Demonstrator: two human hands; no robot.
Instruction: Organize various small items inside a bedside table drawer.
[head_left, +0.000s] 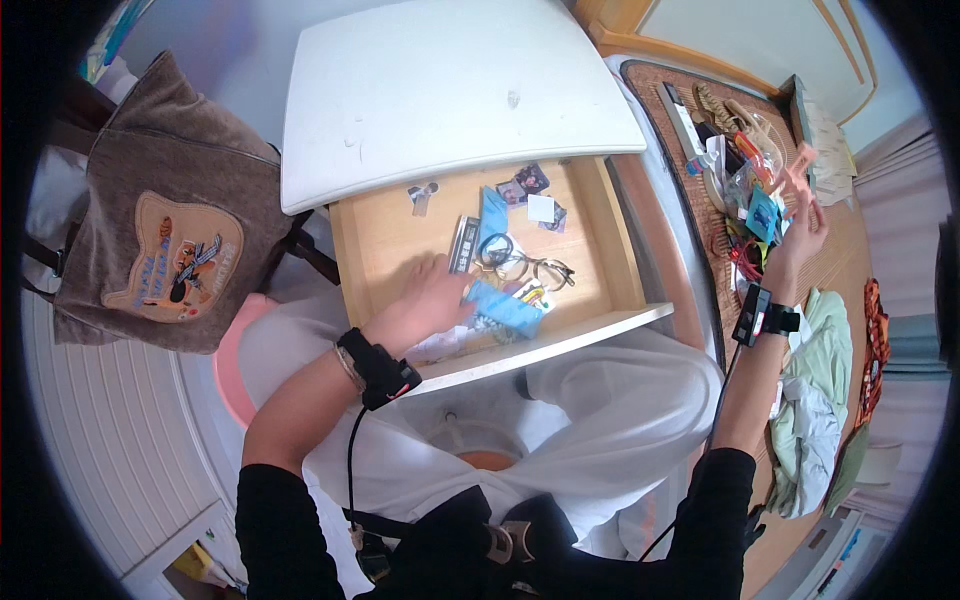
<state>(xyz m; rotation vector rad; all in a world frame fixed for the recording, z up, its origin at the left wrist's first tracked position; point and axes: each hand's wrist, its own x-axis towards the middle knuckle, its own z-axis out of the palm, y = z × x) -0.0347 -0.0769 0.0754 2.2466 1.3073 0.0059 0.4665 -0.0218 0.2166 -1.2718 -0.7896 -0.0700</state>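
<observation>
An open wooden drawer (380, 225) of a white cabinet (450, 90) is pulled out over my lap. My left hand (420, 304) reaches low into it, its fingertips at the end of a light blue packet (510, 307); blur hides whether they grip it. Beyond the fingers lie a pair of glasses (551, 271), a dark printed box (465, 244) and another blue packet (493, 214). Out to the right, my right hand (804, 232) holds a salmon-pink item (801, 166) of unclear kind above a heap of small things on a woven mat (652, 97).
Photo cards (531, 180) lie at the drawer's back right. The heap includes a turquoise packet (763, 213), red cord (744, 262) and a small bottle (701, 163). A brown corduroy bag (187, 142) stands left. Pale green cloth (817, 375) lies below my right hand.
</observation>
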